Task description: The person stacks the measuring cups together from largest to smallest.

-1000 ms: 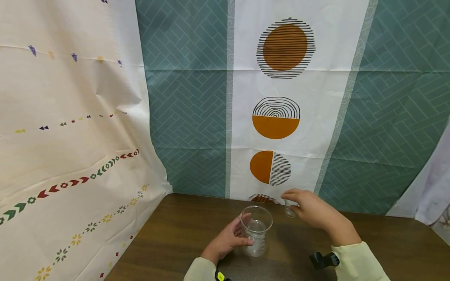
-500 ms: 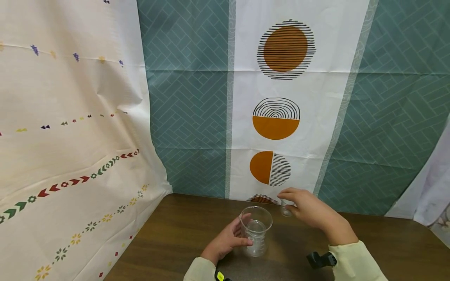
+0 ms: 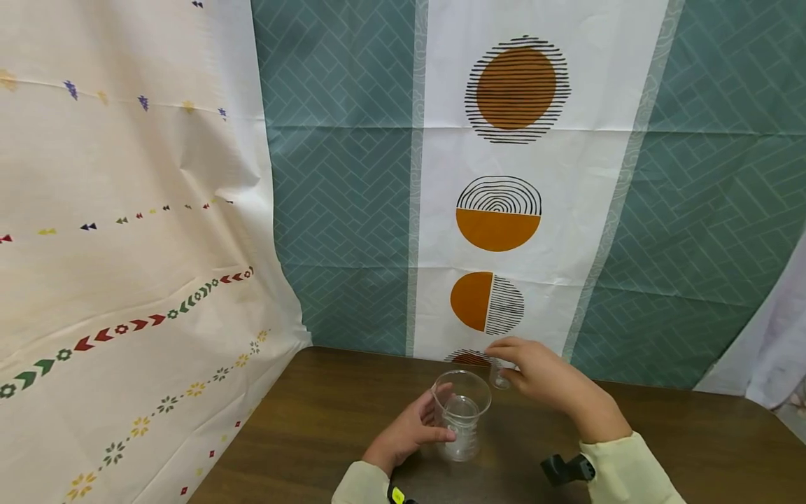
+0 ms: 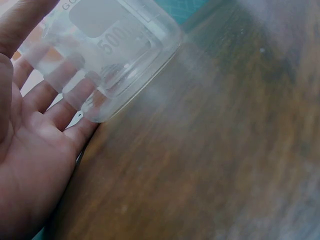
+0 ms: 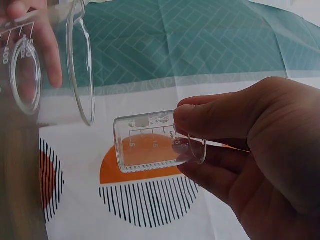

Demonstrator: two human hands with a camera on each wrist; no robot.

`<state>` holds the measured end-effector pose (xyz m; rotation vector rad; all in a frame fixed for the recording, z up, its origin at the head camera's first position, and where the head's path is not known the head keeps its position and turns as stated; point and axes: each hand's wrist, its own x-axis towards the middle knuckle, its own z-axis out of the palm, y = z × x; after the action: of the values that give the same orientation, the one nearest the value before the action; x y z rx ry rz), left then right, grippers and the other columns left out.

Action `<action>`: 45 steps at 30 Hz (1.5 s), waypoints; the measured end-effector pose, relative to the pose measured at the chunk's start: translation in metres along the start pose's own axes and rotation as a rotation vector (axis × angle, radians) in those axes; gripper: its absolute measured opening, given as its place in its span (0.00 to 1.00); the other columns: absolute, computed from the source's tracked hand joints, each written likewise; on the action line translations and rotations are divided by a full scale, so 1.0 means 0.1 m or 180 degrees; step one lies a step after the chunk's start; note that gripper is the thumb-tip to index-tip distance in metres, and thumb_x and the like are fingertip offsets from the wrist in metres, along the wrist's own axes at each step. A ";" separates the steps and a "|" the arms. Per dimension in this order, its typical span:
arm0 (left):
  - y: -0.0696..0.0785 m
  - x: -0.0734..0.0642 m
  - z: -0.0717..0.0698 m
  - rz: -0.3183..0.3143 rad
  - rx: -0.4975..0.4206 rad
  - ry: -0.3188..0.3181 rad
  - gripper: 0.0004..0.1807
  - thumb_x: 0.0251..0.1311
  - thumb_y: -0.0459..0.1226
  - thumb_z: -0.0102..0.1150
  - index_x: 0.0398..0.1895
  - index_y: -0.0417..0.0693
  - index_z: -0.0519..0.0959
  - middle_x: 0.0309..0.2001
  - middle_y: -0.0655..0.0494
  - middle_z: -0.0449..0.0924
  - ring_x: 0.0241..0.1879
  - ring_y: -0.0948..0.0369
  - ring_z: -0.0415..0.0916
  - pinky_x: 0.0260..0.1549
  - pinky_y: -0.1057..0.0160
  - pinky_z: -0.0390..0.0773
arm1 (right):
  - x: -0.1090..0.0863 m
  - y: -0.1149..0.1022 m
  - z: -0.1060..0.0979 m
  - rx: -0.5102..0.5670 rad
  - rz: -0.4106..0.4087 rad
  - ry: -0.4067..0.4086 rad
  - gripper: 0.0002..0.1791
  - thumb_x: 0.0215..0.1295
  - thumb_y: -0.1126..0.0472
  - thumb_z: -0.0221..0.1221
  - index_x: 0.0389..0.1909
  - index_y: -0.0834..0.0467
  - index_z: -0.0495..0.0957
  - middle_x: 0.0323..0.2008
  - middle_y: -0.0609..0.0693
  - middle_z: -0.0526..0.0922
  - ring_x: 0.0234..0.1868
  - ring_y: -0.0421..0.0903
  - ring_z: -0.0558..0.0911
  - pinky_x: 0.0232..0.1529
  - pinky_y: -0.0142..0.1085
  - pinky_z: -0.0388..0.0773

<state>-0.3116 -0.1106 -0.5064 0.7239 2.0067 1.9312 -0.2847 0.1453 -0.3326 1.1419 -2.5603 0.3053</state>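
A large clear glass beaker [image 3: 472,448] marked 500 stands upright on the table, with a smaller beaker [image 3: 462,408] nested inside it. My left hand [image 3: 409,428] grips the large beaker from the left, thumb at the front and fingers curving round behind; the left wrist view shows them through the glass [image 4: 115,45]. My right hand [image 3: 546,378] holds a tiny glass beaker [image 5: 145,142] near its rim, pinched between thumb and fingers. In the head view this tiny beaker hangs upright just right of and behind the large beaker's rim. It looks see-through, with white graduation marks.
The brown wooden table [image 3: 340,392] extends to both sides of the hands. A teal and white patterned cloth [image 3: 340,210] hangs behind its back edge. On the left hangs a cream cloth [image 3: 126,280] with coloured motifs.
My right hand has moved left with the tiny beaker, bringing it closer to the large beaker's rim. The left hand keeps its grip in the same place.
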 end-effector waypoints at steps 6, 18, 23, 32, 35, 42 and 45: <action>0.02 0.01 0.01 -0.0015 -0.0006 0.0020 0.43 0.54 0.39 0.70 0.72 0.62 0.60 0.71 0.50 0.64 0.72 0.50 0.59 0.69 0.45 0.59 | 0.03 -0.04 0.01 0.0029 0.0018 -0.0022 0.19 0.61 0.69 0.61 0.54 0.62 0.79 0.53 0.54 0.81 0.54 0.54 0.80 0.53 0.50 0.77; 0.04 -0.02 0.03 -0.0029 -0.0021 0.0034 0.43 0.54 0.37 0.70 0.73 0.57 0.59 0.71 0.50 0.64 0.72 0.50 0.58 0.69 0.45 0.58 | 0.07 -0.12 0.05 0.0159 -0.0039 -0.0074 0.19 0.62 0.69 0.60 0.55 0.62 0.78 0.53 0.54 0.81 0.52 0.53 0.81 0.52 0.49 0.78; 0.06 -0.04 0.03 -0.0022 -0.0011 0.0026 0.43 0.55 0.37 0.70 0.73 0.56 0.59 0.71 0.50 0.64 0.72 0.50 0.58 0.69 0.45 0.58 | 0.10 -0.15 0.08 0.0138 -0.0157 0.0003 0.19 0.61 0.70 0.61 0.54 0.61 0.79 0.52 0.54 0.81 0.51 0.52 0.82 0.51 0.47 0.79; 0.10 -0.05 0.04 -0.0022 0.0011 0.0004 0.42 0.55 0.38 0.69 0.72 0.61 0.60 0.71 0.50 0.64 0.73 0.50 0.57 0.69 0.44 0.57 | 0.15 -0.20 0.15 0.0160 -0.0256 0.0023 0.19 0.61 0.70 0.61 0.54 0.62 0.79 0.51 0.54 0.82 0.51 0.51 0.82 0.50 0.46 0.80; 0.09 -0.04 0.03 -0.0033 0.0016 -0.0019 0.42 0.56 0.40 0.69 0.72 0.62 0.59 0.71 0.51 0.64 0.73 0.50 0.57 0.70 0.44 0.57 | 0.16 -0.23 0.17 0.0164 -0.0259 -0.0001 0.18 0.61 0.69 0.61 0.54 0.62 0.79 0.52 0.54 0.82 0.52 0.51 0.82 0.51 0.46 0.79; 0.05 -0.02 0.00 -0.0076 0.0045 -0.0036 0.43 0.55 0.42 0.69 0.73 0.64 0.58 0.71 0.54 0.64 0.73 0.51 0.57 0.70 0.44 0.57 | 0.19 -0.26 0.21 0.0206 -0.0190 -0.0135 0.18 0.61 0.68 0.62 0.53 0.62 0.79 0.53 0.54 0.81 0.54 0.52 0.80 0.53 0.47 0.78; 0.05 -0.01 0.00 -0.0101 0.0050 -0.0033 0.43 0.55 0.43 0.69 0.73 0.64 0.58 0.71 0.55 0.64 0.73 0.52 0.57 0.69 0.44 0.57 | 0.20 -0.27 0.23 0.0217 -0.0209 -0.0153 0.17 0.60 0.69 0.62 0.51 0.61 0.80 0.51 0.53 0.81 0.53 0.52 0.81 0.52 0.47 0.78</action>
<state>-0.3100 -0.1114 -0.5020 0.7002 2.0170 1.8924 -0.2817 0.1071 -0.3449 1.2696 -2.5652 0.3559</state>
